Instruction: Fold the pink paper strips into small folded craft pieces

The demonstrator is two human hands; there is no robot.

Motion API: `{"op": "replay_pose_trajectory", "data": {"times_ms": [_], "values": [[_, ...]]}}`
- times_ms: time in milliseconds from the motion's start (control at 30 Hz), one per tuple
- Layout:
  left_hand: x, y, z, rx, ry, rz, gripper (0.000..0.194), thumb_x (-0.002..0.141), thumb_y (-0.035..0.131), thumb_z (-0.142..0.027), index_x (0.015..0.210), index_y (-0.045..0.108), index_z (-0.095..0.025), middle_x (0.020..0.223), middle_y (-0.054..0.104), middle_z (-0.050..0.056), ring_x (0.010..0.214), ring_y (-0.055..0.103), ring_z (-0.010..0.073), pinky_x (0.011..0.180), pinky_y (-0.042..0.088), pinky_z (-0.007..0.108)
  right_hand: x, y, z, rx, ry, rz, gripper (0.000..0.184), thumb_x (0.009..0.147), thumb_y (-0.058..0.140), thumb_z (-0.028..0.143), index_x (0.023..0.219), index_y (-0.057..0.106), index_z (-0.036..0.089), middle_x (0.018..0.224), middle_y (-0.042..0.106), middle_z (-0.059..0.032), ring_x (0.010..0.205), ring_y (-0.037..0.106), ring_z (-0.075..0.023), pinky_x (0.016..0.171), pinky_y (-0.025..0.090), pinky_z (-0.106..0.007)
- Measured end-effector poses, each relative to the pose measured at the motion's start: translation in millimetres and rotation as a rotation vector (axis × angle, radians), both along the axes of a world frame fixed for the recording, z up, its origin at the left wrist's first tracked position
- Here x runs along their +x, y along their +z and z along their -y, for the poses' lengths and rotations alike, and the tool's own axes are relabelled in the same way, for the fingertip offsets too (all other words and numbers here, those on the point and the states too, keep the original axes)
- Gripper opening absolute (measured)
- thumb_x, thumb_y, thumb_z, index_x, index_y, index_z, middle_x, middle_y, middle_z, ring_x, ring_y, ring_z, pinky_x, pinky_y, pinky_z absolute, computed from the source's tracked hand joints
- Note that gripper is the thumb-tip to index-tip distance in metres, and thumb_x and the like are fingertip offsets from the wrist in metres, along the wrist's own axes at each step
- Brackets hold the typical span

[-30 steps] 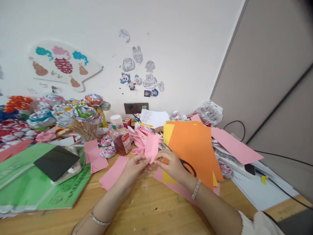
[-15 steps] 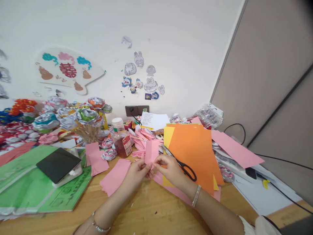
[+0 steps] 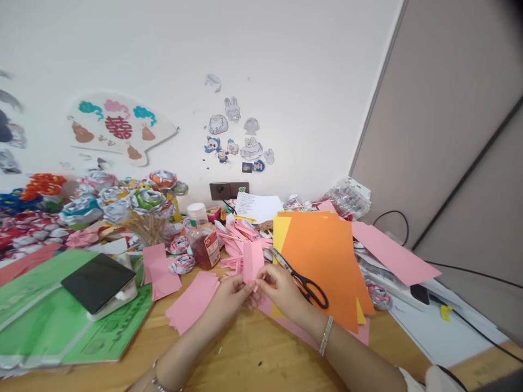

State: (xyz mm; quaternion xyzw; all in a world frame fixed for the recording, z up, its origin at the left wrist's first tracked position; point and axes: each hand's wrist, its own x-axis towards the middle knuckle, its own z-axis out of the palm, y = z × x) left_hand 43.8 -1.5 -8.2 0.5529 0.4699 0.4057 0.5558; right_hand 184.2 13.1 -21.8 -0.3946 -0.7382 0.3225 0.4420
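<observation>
Over the wooden table I hold a small strip of pink paper (image 3: 253, 259) upright, with a crease along it. My left hand (image 3: 236, 294) pinches its lower left edge between thumb and fingers. At the lower right corner, the fingertips of my right hand (image 3: 278, 286) close on the same paper. Just beyond the right hand lies a pair of black-handled scissors (image 3: 300, 279) on orange sheets (image 3: 322, 256). Left of my left hand is a stack of pink paper rectangles (image 3: 194, 299). Behind the held strip, several folded pink pieces (image 3: 235, 239) lie in a heap.
A bottle of reddish liquid (image 3: 203, 244) stands behind the pink stack. At left are a tablet on a stand (image 3: 98, 280), a green folder (image 3: 24, 326) and paper flowers (image 3: 143, 204). A power strip (image 3: 402, 291) and cables lie at right.
The view has tilted slightly, so the scene sits a little lower. Both hands keep their hold on the pink paper, which has turned slightly.
</observation>
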Motion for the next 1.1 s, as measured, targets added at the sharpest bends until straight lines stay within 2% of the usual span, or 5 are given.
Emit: {"op": "replay_pose_trajectory", "data": {"times_ms": [300, 467, 667, 800, 1100], "values": [[0, -10.3, -2, -0.029, -0.003, 0.014, 0.038, 0.055, 0.068, -0.049, 0.056, 0.053, -0.014, 0.042, 0.061, -0.001, 0.036, 0.054, 0.0106, 0.041, 0.041, 0.021, 0, -3.9, 1, -0.002, 0.019, -0.006, 0.014, 0.074, 0.047, 0.009, 0.080, 0.054, 0.019, 0.073, 0.052, 0.0019, 0.069, 0.049, -0.0123, 0.063, 0.037, -0.023], [-2, -20.3, -5, -0.153, -0.028, 0.104, 0.034, 0.056, 0.071, -0.043, 0.066, 0.056, -0.013, 0.050, 0.066, 0.002, 0.041, 0.058, 0.0119, 0.045, 0.045, 0.023, -1, -12.3, -1, -0.036, -0.013, -0.029, 0.021, 0.074, 0.047, 0.010, 0.092, 0.052, 0.022, 0.075, 0.049, 0.0018, 0.068, 0.047, -0.0129, 0.062, 0.037, -0.024], [-1, -13.2, -1, -0.093, -0.012, 0.085, 0.032, 0.057, 0.070, -0.040, 0.060, 0.052, -0.014, 0.042, 0.062, -0.001, 0.032, 0.052, 0.0103, 0.035, 0.039, 0.020, 3, -14.1, -7, -0.011, 0.058, 0.051, 0.031, 0.074, 0.049, 0.012, 0.103, 0.049, 0.023, 0.071, 0.047, 0.0024, 0.060, 0.043, -0.0120, 0.055, 0.033, -0.023], [-3, -12.1, -1, -0.196, -0.059, 0.148, 0.035, 0.058, 0.068, -0.043, 0.063, 0.051, -0.014, 0.050, 0.068, 0.005, 0.040, 0.059, 0.0129, 0.041, 0.044, 0.022, 4, -12.5, -6, -0.002, 0.079, 0.040, 0.028, 0.075, 0.047, 0.011, 0.100, 0.050, 0.023, 0.069, 0.045, 0.0031, 0.061, 0.043, -0.0116, 0.056, 0.033, -0.022], [-1, -16.0, -3, -0.156, -0.049, 0.113, 0.038, 0.054, 0.072, -0.044, 0.064, 0.050, -0.014, 0.054, 0.068, 0.004, 0.045, 0.062, 0.0137, 0.046, 0.047, 0.024, 4, -12.0, -6, -0.020, 0.061, 0.035, 0.029, 0.073, 0.045, 0.008, 0.098, 0.049, 0.022, 0.060, 0.037, 0.0059, 0.055, 0.039, -0.0104, 0.051, 0.029, -0.021]]}}
